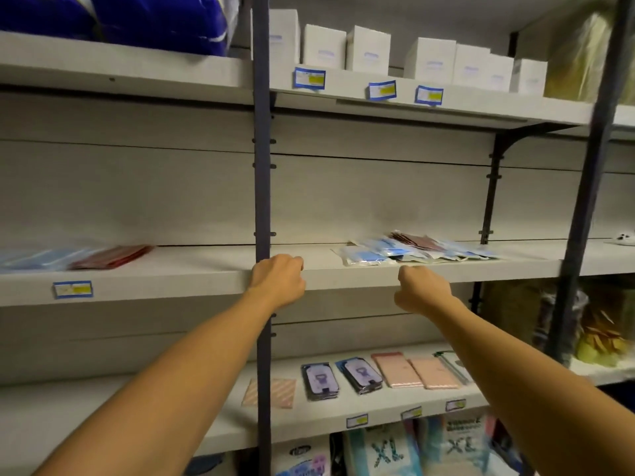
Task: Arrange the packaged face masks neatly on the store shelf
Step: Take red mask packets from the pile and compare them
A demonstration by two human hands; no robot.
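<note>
The packaged face masks [417,250] lie in a loose heap on the middle shelf [206,273], to the right of the dark upright post [263,187] and toward the far side of the board. Most packets are pale blue, and a dark red one sits on top at the back. They overlap like spilled cards, flat but fanned at different angles. Their long sides run roughly left to right along the shelf, some skewed so a corner points toward the near edge.

They look light and floppy: thin masks sealed in clear glossy film. I judge the film slippery, so packets will slide over one another, and a stack pinched at one corner would likely sag and splay. It seems better to take hold across the short edges with both hands, or press flat from above and square the pile against the shelf.

The left hand [278,280] rests on the near lip of the shelf, just right of the post, fingers curled over the edge and holding no packet. The right hand [424,288] is raised just below the near edge of the heap with fingers curled in; whether it touches a packet I cannot tell.

Farther left on the same shelf lies a second small group [74,257], blue and red, well apart from the heap.
</note>
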